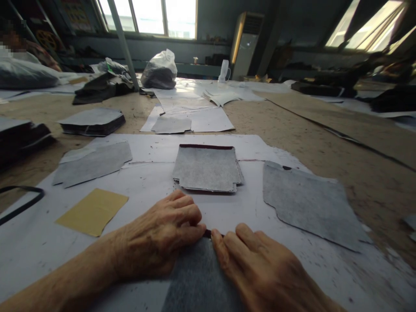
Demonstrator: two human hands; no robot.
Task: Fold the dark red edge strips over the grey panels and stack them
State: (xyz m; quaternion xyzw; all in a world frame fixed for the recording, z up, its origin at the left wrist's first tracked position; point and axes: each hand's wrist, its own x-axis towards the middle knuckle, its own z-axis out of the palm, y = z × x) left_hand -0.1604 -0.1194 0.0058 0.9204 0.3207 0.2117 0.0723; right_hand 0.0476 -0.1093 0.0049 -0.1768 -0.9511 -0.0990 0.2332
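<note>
Closely, hands point(162, 236) point(260, 264) on dark edge point(207, 234).

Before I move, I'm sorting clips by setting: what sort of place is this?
Probably a workshop for cut sheet goods: a broad worktable, a stack of notched grey pieces and a tall floor-standing cabinet unit.

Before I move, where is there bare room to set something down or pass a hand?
White paper shows bare between the middle stack and right grey piece, and between the yellow card, black loop and left forearm. Brown table shows between paper and long strip. Crowded: far left, with stacks and bags.
</note>
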